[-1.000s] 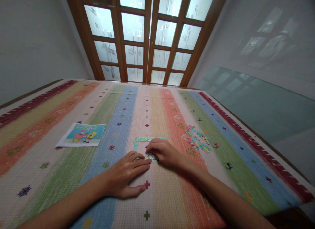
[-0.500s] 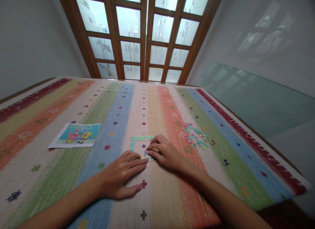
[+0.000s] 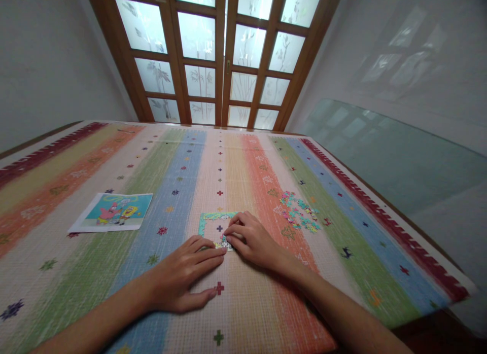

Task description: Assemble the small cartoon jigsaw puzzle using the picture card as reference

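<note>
Your left hand (image 3: pixel 182 278) lies flat and open on the striped cloth (image 3: pixel 247 308), holding nothing. Its fingertips touch the lower edge of the half-built puzzle (image 3: pixel 213 218) — use it as a brace so the joined border does not slide. Your right hand (image 3: pixel 253 240) is curled, fingertips at that same edge; whether they pinch a piece I cannot tell. Press straight down, lightly — check the fit against the picture (image 3: pixel 112 212) at your left; the loose pieces (image 3: pixel 300 212) lie near your right.

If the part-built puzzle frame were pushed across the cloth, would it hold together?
Probably not: the puzzle frame is a thin open border of small pieces, so it likely bends apart. The tablecloth looks woven and textured, so edges may snag.
</note>
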`<state>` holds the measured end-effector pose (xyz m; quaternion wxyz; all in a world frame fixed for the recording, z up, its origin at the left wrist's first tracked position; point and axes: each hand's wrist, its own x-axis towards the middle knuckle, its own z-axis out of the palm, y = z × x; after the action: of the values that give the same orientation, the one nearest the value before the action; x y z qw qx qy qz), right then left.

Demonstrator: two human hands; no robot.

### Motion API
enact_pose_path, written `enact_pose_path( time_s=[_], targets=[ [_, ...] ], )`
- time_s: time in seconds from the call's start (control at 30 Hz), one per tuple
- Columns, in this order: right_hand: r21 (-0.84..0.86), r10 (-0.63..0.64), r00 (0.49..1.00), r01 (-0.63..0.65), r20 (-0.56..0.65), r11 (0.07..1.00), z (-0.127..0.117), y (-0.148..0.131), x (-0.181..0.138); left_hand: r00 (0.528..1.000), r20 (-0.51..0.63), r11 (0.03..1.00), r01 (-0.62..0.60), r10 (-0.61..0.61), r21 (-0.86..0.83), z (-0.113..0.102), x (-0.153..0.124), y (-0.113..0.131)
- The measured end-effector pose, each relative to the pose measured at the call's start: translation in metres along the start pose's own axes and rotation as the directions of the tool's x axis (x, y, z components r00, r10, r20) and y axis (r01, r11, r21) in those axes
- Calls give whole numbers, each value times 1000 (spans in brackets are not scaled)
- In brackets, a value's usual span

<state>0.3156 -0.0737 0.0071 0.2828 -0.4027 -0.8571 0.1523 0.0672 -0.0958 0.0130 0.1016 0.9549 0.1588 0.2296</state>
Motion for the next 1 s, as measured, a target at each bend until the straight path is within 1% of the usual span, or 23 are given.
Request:
enact_pose_path(
  time_s=[0.6, 1.0],
  targets=[
    [-4, 4, 1000, -4, -4, 1000, 3, -3, 1, 1000, -6, 1000, 8, -8, 4, -1, 2, 1],
    [33, 18, 1000, -17, -17, 999, 5, -3, 3, 1000, -11, 1000, 0, 0, 16, 1, 3, 1]
  ],
)
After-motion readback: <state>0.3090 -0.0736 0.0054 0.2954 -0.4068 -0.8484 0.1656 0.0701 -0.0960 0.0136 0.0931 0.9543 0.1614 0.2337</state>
